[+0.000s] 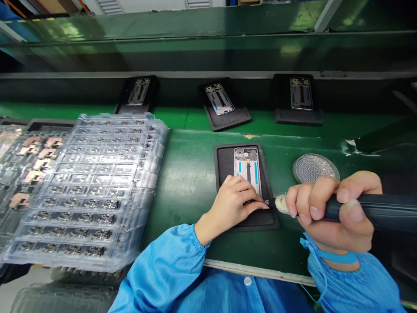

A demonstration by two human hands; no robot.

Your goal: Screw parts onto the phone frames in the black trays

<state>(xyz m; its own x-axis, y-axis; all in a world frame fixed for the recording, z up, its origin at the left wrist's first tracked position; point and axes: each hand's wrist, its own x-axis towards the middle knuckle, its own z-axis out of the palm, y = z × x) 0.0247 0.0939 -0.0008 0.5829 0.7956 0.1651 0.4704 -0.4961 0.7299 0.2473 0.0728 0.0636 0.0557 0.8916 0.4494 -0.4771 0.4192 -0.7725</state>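
Right grip [329, 208] clamped on a black screwdriver [368, 209], a white cloth wad [282, 204] at its front end, just beside the phone frame [247, 167]. Left grip [230, 204], fingers together, presses the frame's near end on a black rubber mat [224, 165]; the frame's long axis runs ahead of that grip, away from the person, across the green surface [185, 217].

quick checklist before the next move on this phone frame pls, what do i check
1. The phone frame lies flat on the black mat: ok.
2. The left hand steadies the frame's lower end: ok.
3. The right hand has a firm grip on the black-handled tool: ok.
4. The tool's tip meets the right spot: cannot tell, the left hand's fingers hide it.
5. The round perforated disc sits beside the mat: ok; its contents: cannot tell.
6. The clear blister trays stay off the mat: ok.
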